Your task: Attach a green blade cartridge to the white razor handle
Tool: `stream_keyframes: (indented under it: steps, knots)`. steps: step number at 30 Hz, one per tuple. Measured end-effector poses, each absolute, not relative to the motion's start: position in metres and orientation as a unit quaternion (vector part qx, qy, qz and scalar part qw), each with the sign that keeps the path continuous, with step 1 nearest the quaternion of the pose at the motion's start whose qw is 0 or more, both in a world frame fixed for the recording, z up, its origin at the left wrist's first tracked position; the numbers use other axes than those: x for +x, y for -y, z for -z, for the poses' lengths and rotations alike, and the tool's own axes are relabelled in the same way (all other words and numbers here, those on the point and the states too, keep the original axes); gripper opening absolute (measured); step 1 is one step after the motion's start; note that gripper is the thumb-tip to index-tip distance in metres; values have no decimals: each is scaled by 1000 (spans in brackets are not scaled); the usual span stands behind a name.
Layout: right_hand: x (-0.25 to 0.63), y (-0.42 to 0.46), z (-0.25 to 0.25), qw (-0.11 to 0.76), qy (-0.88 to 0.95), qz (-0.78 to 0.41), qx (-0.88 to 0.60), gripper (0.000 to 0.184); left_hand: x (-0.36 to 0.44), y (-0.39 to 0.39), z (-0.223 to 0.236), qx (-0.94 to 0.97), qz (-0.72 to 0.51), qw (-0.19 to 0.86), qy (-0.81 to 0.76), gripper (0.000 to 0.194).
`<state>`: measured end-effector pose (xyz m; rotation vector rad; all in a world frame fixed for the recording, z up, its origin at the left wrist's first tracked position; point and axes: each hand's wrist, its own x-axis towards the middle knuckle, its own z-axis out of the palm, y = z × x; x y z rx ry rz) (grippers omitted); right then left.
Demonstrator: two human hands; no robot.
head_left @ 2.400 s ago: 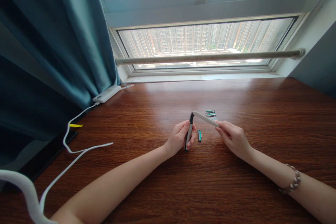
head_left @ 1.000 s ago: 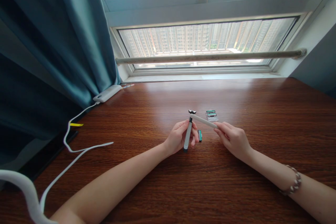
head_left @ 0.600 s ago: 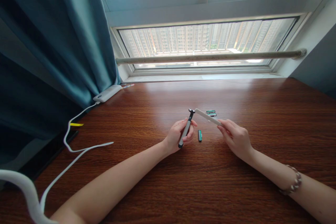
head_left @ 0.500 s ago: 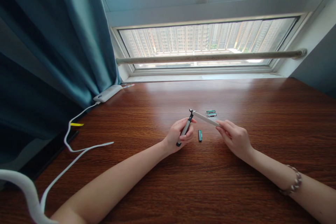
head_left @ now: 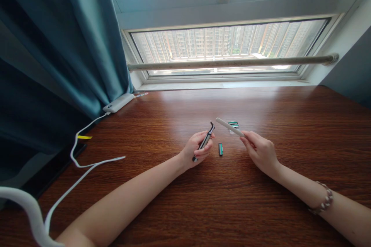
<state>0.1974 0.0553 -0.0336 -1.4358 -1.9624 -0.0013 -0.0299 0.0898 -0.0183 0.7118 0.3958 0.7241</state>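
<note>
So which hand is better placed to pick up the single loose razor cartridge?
Probably the left hand: it's nearer the razor cartridge, though it grips a razor handle. The right hand, farther off, holds a pale stick.

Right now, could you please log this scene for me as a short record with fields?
Left hand: holding a razor handle
Right hand: holding a pale stick, its tip apart from the razor handle
On table, between hands: green-and-black cartridge
Beyond the stick: two more cartridges
Far left: white device by the blue curtain
</note>
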Motion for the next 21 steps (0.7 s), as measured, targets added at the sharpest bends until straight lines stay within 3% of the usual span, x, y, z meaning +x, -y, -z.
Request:
stream_keyframes:
  steps: [21]
  knots:
    - [198, -55, 33, 389, 763, -51, -514, 23, -29, -88, 20, 373, -385, 826, -175, 17]
